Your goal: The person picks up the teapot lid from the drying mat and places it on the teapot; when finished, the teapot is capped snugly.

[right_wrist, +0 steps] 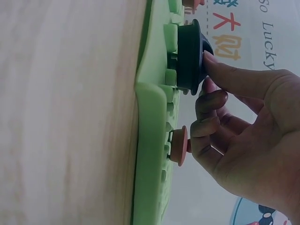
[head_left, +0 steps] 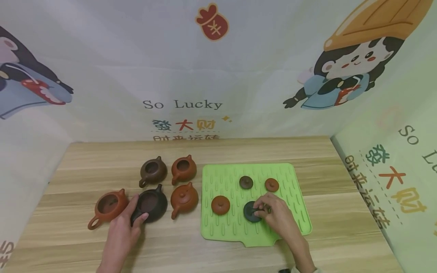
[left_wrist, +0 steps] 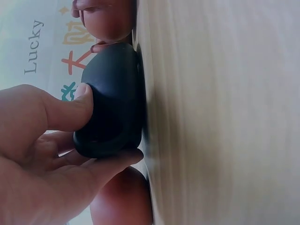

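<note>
My left hand (head_left: 123,223) grips the black teapot (head_left: 155,208) by its handle side, thumb on one side and fingers on the other. The pot has no lid on it and sits on the wooden table. With thumb and fingertips, my right hand (head_left: 277,214) pinches the knob of the black lid (head_left: 250,213), low over the green mat (head_left: 235,229). In the right wrist view the black lid (right_wrist: 188,56) is upright against the mat's ridges. A brown lid (head_left: 246,182), an orange lid (head_left: 272,185) and a larger reddish lid (head_left: 220,205) lie on the mat around it.
An open reddish teapot (head_left: 108,206) stands left of the black one. Behind are an open brown teapot (head_left: 155,170) and an open orange teapot (head_left: 186,170). Between black pot and mat stands an orange teapot (head_left: 186,199) with its lid on. Printed cloth walls (head_left: 266,83) border the table.
</note>
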`<action>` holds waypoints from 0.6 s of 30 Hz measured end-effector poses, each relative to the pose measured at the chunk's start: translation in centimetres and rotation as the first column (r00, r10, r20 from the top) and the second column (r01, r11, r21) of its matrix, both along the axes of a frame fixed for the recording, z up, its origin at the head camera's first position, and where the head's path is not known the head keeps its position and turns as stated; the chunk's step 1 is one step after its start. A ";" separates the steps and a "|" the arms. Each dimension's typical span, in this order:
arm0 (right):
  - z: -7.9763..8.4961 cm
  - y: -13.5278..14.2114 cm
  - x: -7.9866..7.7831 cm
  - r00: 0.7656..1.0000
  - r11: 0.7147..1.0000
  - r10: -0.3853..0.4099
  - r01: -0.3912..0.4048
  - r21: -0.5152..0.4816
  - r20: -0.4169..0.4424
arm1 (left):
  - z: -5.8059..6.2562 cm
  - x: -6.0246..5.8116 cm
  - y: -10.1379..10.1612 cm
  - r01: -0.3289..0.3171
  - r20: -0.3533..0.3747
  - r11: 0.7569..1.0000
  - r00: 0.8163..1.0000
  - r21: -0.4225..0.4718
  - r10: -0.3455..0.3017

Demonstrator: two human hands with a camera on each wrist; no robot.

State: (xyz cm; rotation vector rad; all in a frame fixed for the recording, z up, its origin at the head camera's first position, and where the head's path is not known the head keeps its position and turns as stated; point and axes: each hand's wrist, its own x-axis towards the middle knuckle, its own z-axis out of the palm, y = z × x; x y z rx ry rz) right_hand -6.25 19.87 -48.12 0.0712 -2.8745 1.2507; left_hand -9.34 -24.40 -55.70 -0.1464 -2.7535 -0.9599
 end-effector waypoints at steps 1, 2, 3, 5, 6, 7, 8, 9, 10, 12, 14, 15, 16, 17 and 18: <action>0.0 0.0 0.0 1.000 1.000 0.002 -0.002 0.000 -0.004 | 0.0 0.0 0.0 -0.004 0.004 1.000 1.000 -0.002 0.004; 0.0 0.0 0.0 1.000 1.000 0.004 -0.004 0.001 -0.011 | 0.1 0.0 0.1 -0.009 0.009 1.000 1.000 -0.004 0.009; 0.0 0.0 0.0 1.000 1.000 0.006 -0.006 0.004 -0.018 | 0.1 0.0 0.1 -0.014 0.016 1.000 1.000 -0.007 0.014; 0.0 -0.1 0.0 0.999 1.000 0.008 -0.008 0.015 -0.032 | 0.1 0.0 0.1 -0.023 0.027 1.000 0.999 -0.011 0.023; 0.1 -0.1 0.0 0.999 1.000 0.008 -0.007 0.021 -0.037 | 0.1 0.0 0.2 -0.026 0.031 1.000 0.999 -0.012 0.026; 0.1 -0.1 0.0 0.999 1.000 0.009 -0.008 0.028 -0.039 | 0.1 0.0 0.2 -0.028 0.034 1.000 0.999 -0.014 0.028; 0.2 -0.2 -0.1 0.999 0.999 0.010 -0.009 0.038 -0.041 | 0.2 -0.1 0.2 -0.030 0.035 0.999 0.999 -0.016 0.031; 0.3 -0.3 -0.1 0.999 0.999 0.013 -0.011 0.045 -0.043 | 0.2 -0.1 0.2 -0.031 0.035 0.999 0.999 -0.017 0.032; 0.4 -0.4 -0.2 0.999 0.999 0.017 -0.014 0.052 -0.047 | 0.3 -0.1 0.3 -0.032 0.036 0.999 0.999 -0.018 0.033; 0.6 -0.6 -0.3 0.998 0.998 0.033 -0.030 0.061 -0.053 | 0.3 0.0 0.3 -0.035 0.039 0.999 0.999 -0.022 0.036; 0.9 -0.8 -0.4 0.997 0.997 0.052 -0.048 0.063 -0.059 | 0.4 0.0 0.3 -0.038 0.042 0.999 0.998 -0.024 0.039; 1.0 -0.9 -0.5 0.996 0.997 0.061 -0.058 0.059 -0.063 | 0.3 0.0 0.3 -0.040 0.042 0.999 0.998 -0.026 0.041; 1.2 -1.0 -0.6 0.996 0.996 0.066 -0.063 0.060 -0.062 | 0.3 0.0 0.3 -0.042 0.042 0.999 0.998 -0.028 0.043; 1.3 -1.1 -0.6 0.996 0.996 0.070 -0.066 0.061 -0.060 | 0.2 0.0 0.2 -0.042 0.041 0.999 0.998 -0.027 0.044; 1.4 -1.2 -0.7 0.996 0.996 0.072 -0.068 0.062 -0.057 | 0.2 -0.1 0.2 -0.043 0.038 0.999 0.998 -0.028 0.044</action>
